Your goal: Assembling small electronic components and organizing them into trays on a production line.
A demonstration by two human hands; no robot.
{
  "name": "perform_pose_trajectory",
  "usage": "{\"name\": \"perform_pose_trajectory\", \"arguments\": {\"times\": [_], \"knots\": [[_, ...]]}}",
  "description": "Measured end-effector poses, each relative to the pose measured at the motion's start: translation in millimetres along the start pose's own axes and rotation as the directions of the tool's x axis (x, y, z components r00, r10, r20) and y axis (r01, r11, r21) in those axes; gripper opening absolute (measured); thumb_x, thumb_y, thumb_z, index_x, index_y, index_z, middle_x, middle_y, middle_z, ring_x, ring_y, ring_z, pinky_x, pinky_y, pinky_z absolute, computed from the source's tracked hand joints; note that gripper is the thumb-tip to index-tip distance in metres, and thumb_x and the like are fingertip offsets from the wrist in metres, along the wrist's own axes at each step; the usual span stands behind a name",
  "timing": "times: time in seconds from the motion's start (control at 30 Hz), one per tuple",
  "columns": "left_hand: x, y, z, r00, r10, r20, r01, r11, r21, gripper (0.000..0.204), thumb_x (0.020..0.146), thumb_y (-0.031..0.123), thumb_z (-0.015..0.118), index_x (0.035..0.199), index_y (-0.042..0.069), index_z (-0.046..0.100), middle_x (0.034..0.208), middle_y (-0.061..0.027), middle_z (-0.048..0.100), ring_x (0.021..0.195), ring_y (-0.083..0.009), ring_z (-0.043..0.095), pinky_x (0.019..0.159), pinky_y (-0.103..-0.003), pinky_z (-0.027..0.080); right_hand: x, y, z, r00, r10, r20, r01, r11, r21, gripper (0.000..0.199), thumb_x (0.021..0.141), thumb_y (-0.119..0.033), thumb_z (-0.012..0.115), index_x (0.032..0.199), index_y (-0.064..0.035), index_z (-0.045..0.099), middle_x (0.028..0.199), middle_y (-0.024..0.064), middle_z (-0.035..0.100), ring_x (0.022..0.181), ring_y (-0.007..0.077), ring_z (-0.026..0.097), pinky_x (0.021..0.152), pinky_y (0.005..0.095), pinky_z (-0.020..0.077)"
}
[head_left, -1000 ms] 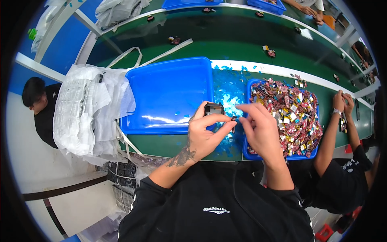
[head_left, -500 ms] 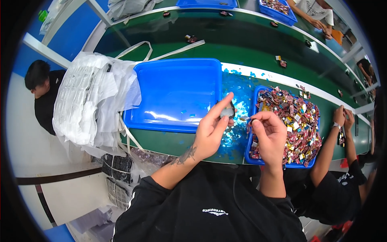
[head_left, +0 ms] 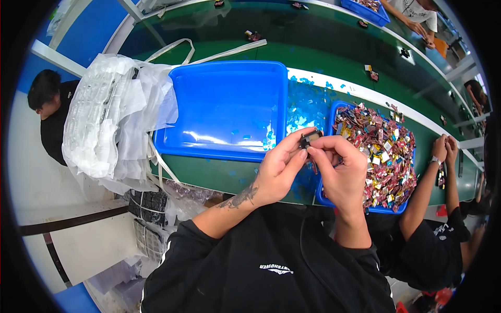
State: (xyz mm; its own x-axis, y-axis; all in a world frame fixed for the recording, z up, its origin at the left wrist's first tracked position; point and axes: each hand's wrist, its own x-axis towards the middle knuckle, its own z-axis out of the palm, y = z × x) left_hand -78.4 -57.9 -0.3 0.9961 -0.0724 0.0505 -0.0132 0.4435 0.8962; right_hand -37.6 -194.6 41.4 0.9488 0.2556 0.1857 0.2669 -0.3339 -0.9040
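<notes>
We have a small black part (head_left: 309,137) above the bench (head_left: 219,169), between the left tray (head_left: 224,104) and the right tray (head_left: 324,199). Its long axis seems to slant far-right. Our left hand's (head_left: 279,169) grip pinches it from the left; our right hand (head_left: 343,169) meets its near-right side, fingertips bunched, contents hidden.

landmark: bulky stack of translucent white plastic sheeting (head_left: 93,122). left of stack: seated-height person in black shirt (head_left: 54,128). below, right of stack: black strapped bundle (head_left: 147,207). above, right: long flat white strap (head_left: 232,51).
</notes>
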Motion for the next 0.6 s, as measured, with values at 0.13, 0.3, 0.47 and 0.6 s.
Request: {"name": "perform_pose_trajectory", "arguments": {"times": [0.13, 0.3, 0.47, 0.6], "knots": [[-1.8, 0.5, 2.0, 1.0, 0.01, -0.004, -0.01, 0.998, -0.062, 0.042, 0.098, 0.001, 0.041, 0.139, -0.005, 0.034, 0.133, -0.0175, 0.049, 0.122, -0.0221, 0.05, 0.102, -0.036, 0.043, 1.0, -0.5, 2.2, 0.998, -0.064, -0.006, 0.064, 0.998, -0.024, 0.009, 0.075, 0.003, 0.071, 0.082, 0.0001, 0.067, 0.067, 0.0076, 0.062, 0.051, 0.0116, 0.049, 0.05, 0.0258, 0.0408], [-2.7, -1.6, 0.6, 1.0, 0.019, 0.004, -0.019, 0.999, -0.025, 0.043, 0.098, 0.0, 0.04, 0.14, -0.005, 0.033, 0.133, -0.0178, 0.049, 0.123, -0.0223, 0.049, 0.103, -0.036, 0.042, 2.1, 4.6, 1.0, 0.996, -0.083, 0.021, 0.083, 0.997, -0.007, 0.005, 0.08, 0.005, 0.067, 0.085, 0.0029, 0.066, 0.063, 0.0006, 0.061, 0.053, 0.0019, 0.049, 0.047, 0.0188, 0.036], [-7.1, -3.5, 0.0, 1.0, -0.005, 0.008, 0.004, 0.998, 0.06, 0.043, 0.099, 0.003, 0.038, 0.141, -0.005, 0.033, 0.13, -0.0129, 0.051, 0.118, -0.0159, 0.05, 0.101, -0.03, 0.041, 4.3, -5.6, -3.0, 0.998, -0.027, 0.059, 0.035, 0.992, -0.124, 0.01, 0.071, -0.003, 0.074, 0.075, -0.0029, 0.065, 0.063, 0.0035, 0.062, 0.048, 0.0123, 0.048, 0.051, 0.0276, 0.0394], [-9.9, 4.7, 6.6, 1.0, 0.001, -0.001, -0.001, 0.999, 0.04, 0.042, 0.099, 0.003, 0.036, 0.141, -0.004, 0.034, 0.123, -0.0103, 0.055, 0.113, -0.0125, 0.051, 0.098, -0.027, 0.042, 5.8, -3.3, -4.3, 0.989, -0.142, 0.046, 0.147, 0.979, -0.142, 0.015, 0.068, -0.004, 0.075, 0.069, -0.0049, 0.06, 0.056, 0.0011, 0.057, 0.046, 0.0131, 0.045, 0.053, 0.0293, 0.0392]]}}
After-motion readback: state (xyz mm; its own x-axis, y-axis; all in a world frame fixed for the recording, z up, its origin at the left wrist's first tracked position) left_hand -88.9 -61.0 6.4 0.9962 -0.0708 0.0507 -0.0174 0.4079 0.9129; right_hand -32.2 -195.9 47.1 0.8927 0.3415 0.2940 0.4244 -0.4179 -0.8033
